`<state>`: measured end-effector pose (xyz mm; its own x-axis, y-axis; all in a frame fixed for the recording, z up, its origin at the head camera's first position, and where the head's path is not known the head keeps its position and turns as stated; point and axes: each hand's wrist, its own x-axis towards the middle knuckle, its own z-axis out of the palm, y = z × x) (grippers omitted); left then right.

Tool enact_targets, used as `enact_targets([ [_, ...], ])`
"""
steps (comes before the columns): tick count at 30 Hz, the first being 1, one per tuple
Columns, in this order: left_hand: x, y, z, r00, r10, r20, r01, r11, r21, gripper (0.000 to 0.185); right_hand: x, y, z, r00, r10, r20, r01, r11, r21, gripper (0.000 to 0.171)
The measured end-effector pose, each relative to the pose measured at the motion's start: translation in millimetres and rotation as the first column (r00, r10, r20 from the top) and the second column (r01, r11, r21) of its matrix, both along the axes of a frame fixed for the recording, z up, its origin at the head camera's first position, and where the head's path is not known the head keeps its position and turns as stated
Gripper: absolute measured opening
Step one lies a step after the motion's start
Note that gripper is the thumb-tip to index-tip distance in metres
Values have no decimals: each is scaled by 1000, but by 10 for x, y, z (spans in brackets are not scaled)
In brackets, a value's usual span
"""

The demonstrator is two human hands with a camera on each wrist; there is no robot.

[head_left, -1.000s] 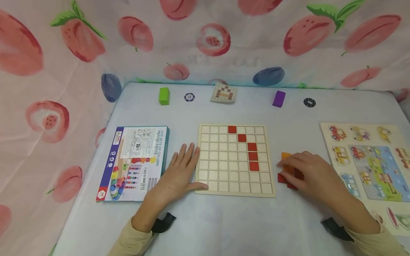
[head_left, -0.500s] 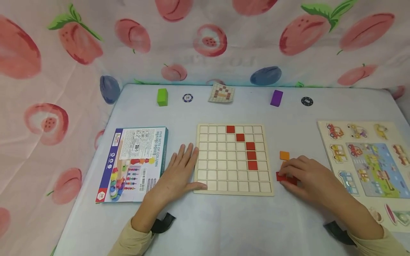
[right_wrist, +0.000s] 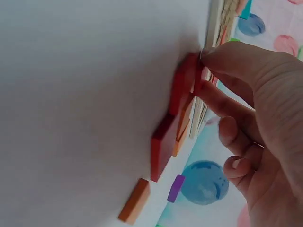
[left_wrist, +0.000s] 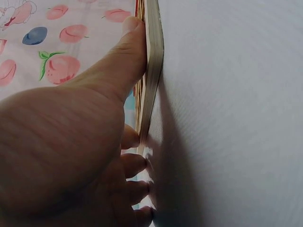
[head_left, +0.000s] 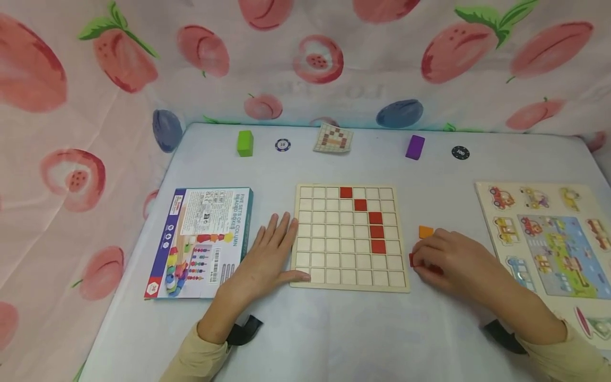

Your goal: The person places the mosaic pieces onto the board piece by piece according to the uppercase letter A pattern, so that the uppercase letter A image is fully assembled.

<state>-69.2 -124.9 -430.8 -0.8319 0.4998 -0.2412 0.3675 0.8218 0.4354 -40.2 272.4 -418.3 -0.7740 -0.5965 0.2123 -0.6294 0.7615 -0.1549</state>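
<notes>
A wooden grid board (head_left: 350, 281) lies in the middle of the table, with several red tiles (head_left: 377, 232) set in a diagonal and a short column. My left hand (head_left: 273, 253) lies flat beside the board's left edge, its thumb (left_wrist: 124, 61) against the board's edge (left_wrist: 152, 71). Right of the board, my right hand (head_left: 431, 258) pinches a red tile (right_wrist: 186, 81) between thumb and fingers; it touches other red tiles (right_wrist: 163, 144) on the table. An orange tile (head_left: 426, 232) lies loose just beyond the hand.
A bead-toy box (head_left: 200, 241) lies left of my left hand. A vehicle puzzle board (head_left: 549, 241) sits at the right. Along the back stand a green block (head_left: 245, 143), a chip (head_left: 282, 145), a pattern card (head_left: 333, 139), a purple block (head_left: 415, 147) and a dark chip (head_left: 460, 153).
My right hand has slid a little left toward the board with a red tile, uncovering the orange tile. The left hand has stayed put.
</notes>
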Motion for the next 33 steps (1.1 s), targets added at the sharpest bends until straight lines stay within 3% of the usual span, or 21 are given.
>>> enact_targets([
  [3,-4,-3,-5,1000,-6,0,6,1000,2,115,-115,-69,73,998,-48,35,49,999,-6,26],
  [7,-26,-13,-3,1000,-3,-2,3,1000,-3,114,-407,-317,151,993,-89,80,94,994,-54,18],
  [13,-12,-12,-18,1000,3,14,-3,1000,-4,115,-883,-872,151,987,-18,158,35,994,-106,8],
  [18,-2,-8,-11,1000,10,17,-10,1000,-10,115,-1140,-1210,117,986,22,168,-10,997,-75,8],
  [26,-10,4,-5,1000,9,7,-8,1000,-12,113,-1267,-1323,26,991,40,127,-39,999,-11,5],
  [30,-6,-6,-13,1000,17,4,-17,1000,-8,113,-1239,-1288,37,992,70,104,-69,998,-15,9],
  [33,1,-7,-17,1000,18,13,-18,1000,-4,114,-1163,-1160,76,989,42,141,-37,999,-32,17],
])
